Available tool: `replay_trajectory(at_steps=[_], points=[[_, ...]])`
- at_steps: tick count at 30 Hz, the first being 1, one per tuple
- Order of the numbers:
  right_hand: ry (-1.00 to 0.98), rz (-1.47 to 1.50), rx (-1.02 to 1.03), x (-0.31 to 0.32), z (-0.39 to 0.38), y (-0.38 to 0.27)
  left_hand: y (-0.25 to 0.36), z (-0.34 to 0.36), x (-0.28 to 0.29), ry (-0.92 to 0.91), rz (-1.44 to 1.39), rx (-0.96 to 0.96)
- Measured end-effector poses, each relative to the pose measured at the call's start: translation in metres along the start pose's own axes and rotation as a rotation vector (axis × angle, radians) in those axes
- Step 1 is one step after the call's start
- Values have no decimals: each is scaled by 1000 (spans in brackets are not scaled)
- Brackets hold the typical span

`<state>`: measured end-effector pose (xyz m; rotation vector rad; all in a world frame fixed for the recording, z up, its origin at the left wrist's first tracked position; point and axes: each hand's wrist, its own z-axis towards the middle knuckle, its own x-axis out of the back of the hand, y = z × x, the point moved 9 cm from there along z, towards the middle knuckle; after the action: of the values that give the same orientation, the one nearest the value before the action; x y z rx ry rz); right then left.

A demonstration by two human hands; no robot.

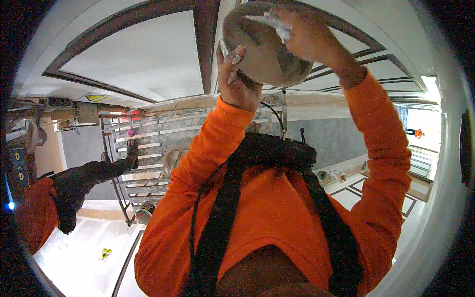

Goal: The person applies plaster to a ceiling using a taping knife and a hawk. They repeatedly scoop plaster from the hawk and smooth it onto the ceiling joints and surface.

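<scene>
A round brownish-grey dish (262,57) smeared with white paste is raised in front of me, close to the panelled surface. My left hand (241,79) is closed on its near left edge, with white smears on the thumb and fingers. Over the far right part of the dish, my right hand (309,37) is closed around a thin, pointed, white-coated piece (269,22). Its exact kind is hidden by the paste and my fingers. Both arms wear orange sleeves.
White panels (133,52) with dark brown borders curve along the top. Below lies a slatted scaffold platform (143,157) with a metal side rail (115,173) and a bucket (173,159). Another person (84,185) stands on it at left; a distant person (418,133) is at far right.
</scene>
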<state>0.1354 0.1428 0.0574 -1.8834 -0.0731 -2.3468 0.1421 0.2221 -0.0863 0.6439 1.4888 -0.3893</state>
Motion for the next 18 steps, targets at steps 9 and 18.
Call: replay_trajectory(at_steps=[9,18], points=[[-28,260,14,-22,-14,10,-2,-4,-5,-85,203,29],[-1209,447,-277,-33,-24,29,-40,-20,-17,-179,-4,482]])
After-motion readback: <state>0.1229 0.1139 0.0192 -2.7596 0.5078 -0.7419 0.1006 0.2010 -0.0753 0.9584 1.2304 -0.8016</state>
